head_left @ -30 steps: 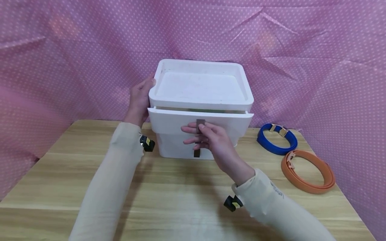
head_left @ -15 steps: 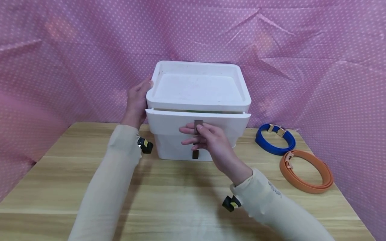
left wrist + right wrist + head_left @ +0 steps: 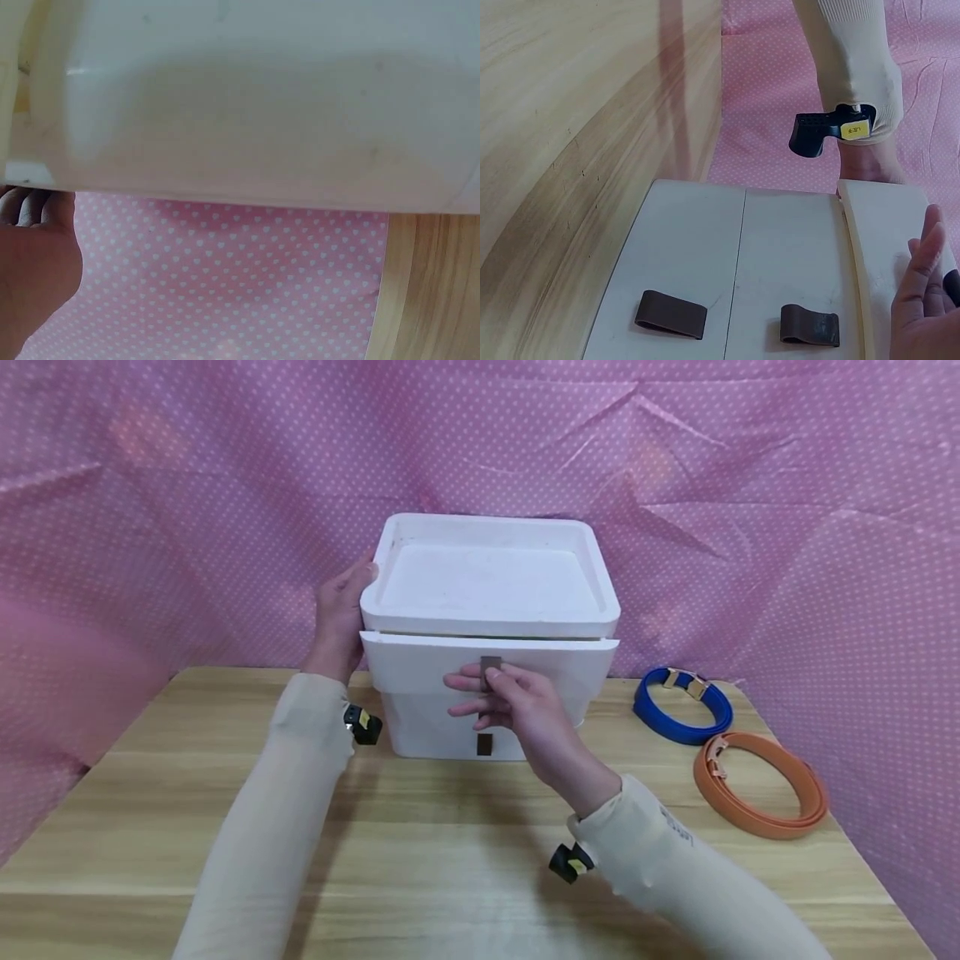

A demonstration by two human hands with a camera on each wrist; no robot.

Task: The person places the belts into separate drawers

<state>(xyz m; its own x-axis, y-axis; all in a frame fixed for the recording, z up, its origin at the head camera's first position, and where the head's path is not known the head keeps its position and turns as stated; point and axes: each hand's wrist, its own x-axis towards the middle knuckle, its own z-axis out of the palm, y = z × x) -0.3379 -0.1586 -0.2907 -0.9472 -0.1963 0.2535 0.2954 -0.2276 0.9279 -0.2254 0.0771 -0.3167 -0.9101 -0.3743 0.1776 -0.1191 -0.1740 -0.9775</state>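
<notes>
A white drawer box (image 3: pixel 491 581) with a tray-like top stands on the table; its top drawer (image 3: pixel 420 664) sticks out slightly, leaving a narrow gap under the top. My right hand (image 3: pixel 543 714) pinches the brown pull tab (image 3: pixel 491 665) of that drawer between thumb and forefinger, the other fingers spread out. My left hand (image 3: pixel 341 614) grips the box's left side, its thumb at the top rim; in the left wrist view its fingers (image 3: pixel 34 206) bend at the box edge. In the right wrist view, two lower tabs (image 3: pixel 671 313) show on the front.
On the right of the wooden table (image 3: pixel 450 860) lie a coiled blue belt (image 3: pixel 675 727) and a coiled orange belt (image 3: pixel 757 822), both with metal buckles. A pink dotted cloth (image 3: pixel 262 485) hangs close behind the box and along the sides.
The top drawer has slid inward a little, narrowing its gap, with my right hand still pinching the tab. My left hand keeps its place on the box. The head view has shifted slightly.
</notes>
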